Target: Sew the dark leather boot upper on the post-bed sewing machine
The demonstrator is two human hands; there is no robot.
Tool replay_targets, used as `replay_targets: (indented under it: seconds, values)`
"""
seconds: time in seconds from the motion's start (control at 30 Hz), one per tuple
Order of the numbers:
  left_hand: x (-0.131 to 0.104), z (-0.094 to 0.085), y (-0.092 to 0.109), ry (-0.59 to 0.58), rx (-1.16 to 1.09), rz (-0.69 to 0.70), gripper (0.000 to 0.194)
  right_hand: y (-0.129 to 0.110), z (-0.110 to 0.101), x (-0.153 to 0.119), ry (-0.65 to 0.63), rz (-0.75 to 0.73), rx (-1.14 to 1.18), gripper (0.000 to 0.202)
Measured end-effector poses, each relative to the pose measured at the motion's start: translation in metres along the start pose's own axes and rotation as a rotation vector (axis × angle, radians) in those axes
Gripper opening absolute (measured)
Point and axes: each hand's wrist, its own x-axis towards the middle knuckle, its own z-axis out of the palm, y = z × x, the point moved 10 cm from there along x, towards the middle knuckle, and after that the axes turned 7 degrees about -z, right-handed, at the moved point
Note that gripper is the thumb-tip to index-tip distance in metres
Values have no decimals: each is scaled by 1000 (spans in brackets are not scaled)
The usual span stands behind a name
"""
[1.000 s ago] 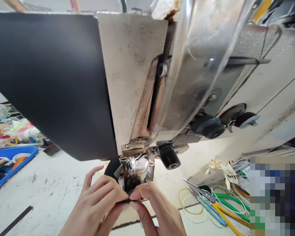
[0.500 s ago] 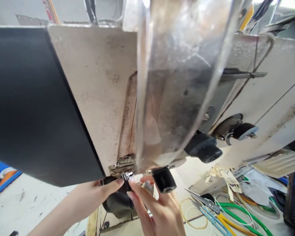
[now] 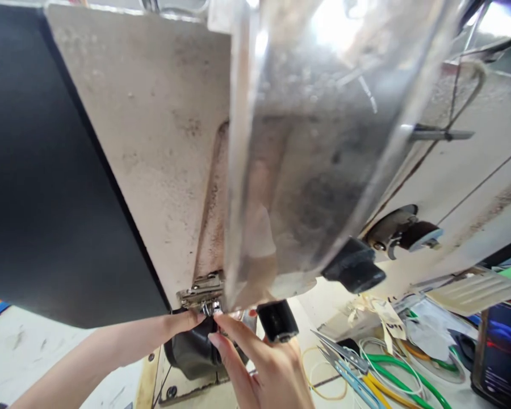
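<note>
A piece of black leather-like material [image 3: 191, 349] lies bunched under the metal presser foot [image 3: 210, 308] of a sewing machine [image 3: 145, 142]. My left hand [image 3: 170, 326] comes in from the left, its thumb tip on the material beside the foot. Its other fingers are hidden. From the right, my right hand [image 3: 268, 363] holds the material's edge close to the foot, index finger and thumb bent towards it. Part of that hand is behind a black knob [image 3: 277, 321].
A clear plastic guard [image 3: 306, 170] hangs in front of the needle area. On the right lie snips [image 3: 344, 358], green-handled scissors [image 3: 409, 378], loose bands and a phone [image 3: 500, 346]. A dark panel [image 3: 59, 187] covers the left side.
The view has shifted a little, so hands and foot sit slightly further left. Both hands stay at the presser foot. The phone on the right shows more fully, with its screen lit.
</note>
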Motion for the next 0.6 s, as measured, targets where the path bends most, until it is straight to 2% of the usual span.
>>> replay_targets:
  seconds: [0.07, 0.17, 0.3, 0.33, 0.4, 0.47, 0.5, 0.53, 0.6]
  values:
    - [2, 2, -9, 0, 9, -31, 55, 3, 1, 2, -20, 32, 33, 23]
    - [7, -2, -17, 20, 122, -1, 60, 1, 1, 2, -23, 23, 45, 23]
    - [12, -2, -27, -17, 267, 45, 61, 1, -2, -1, -12, 3, 74, 24]
    - [12, -2, -31, -25, 284, 51, 58, 6, -7, -1, 25, 49, 131, 22]
    - [14, -2, -38, -25, 298, 73, 51, 32, -24, -1, 208, 241, 353, 15]
    - [15, -2, -42, -24, 299, 113, 42, 68, -35, -7, 430, 508, 681, 32]
    - [15, -1, -43, -23, 298, 137, 40, 81, -33, -9, 487, 614, 834, 42]
    - [15, -2, -43, -16, 295, 157, 40, 89, -27, -9, 480, 673, 962, 47]
    - [11, -5, -39, 18, 279, 187, 42, 92, -10, -9, 342, 695, 1102, 47]
